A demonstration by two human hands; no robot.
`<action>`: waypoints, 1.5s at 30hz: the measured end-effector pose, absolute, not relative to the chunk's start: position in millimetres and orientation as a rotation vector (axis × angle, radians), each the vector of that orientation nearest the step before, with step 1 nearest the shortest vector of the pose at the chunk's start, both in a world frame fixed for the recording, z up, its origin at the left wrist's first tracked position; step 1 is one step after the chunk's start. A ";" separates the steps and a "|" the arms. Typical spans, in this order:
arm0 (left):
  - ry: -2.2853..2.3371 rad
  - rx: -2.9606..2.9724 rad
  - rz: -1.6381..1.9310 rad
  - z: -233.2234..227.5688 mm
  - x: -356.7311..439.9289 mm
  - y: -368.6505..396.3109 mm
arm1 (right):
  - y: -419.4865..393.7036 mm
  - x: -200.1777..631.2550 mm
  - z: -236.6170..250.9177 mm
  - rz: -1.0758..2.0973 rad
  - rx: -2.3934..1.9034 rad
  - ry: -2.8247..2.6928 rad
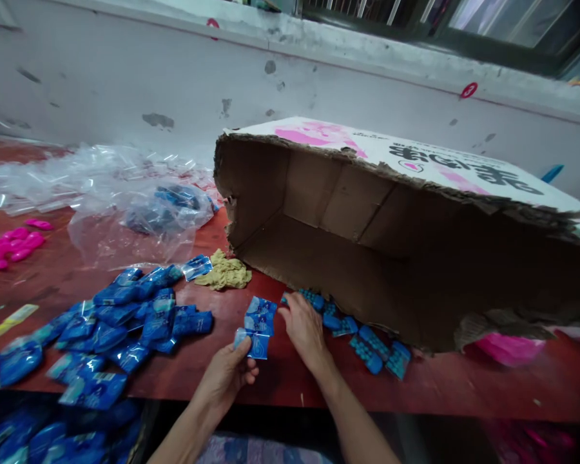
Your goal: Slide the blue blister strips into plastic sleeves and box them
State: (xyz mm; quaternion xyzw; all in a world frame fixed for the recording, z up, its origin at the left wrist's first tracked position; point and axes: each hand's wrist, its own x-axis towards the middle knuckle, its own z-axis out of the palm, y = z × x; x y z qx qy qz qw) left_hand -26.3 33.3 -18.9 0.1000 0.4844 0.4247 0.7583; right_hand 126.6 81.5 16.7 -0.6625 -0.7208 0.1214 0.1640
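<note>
A small stack of blue packets [258, 325] sits near the front edge of the red table [290, 380]; the left hand [228, 374] pinches its lowest packet between thumb and fingers; the right hand [303, 327], fingers curled, touches loose blue pieces [367, 345] at the mouth of the tipped cardboard box [391, 232]. To the left lies a heap of packets [111, 328]; a yellowish rag [225, 272] and clear plastic bags [106, 193] lie beyond.

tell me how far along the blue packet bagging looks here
Looks done: a heap of bagged blue packets lies on the red table. In hand: the left hand holds small blue packets while the right hand reaches for the unbagged blue pieces by the torn cardboard box. Left: that row of pieces, it seems.
</note>
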 end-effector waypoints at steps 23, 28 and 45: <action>1.124 0.641 0.924 -24.6 -31.1 37.2 | 50.2 106.9 -2.4 1.605 -1.262 -1.039; 1.004 0.421 0.907 -25.7 -29.1 30.6 | 43.5 99.2 -9.2 1.510 -1.267 -0.875; 1.107 -0.009 0.911 -11.6 -26.8 24.3 | 54.2 137.3 -14.5 0.098 -2.018 -2.096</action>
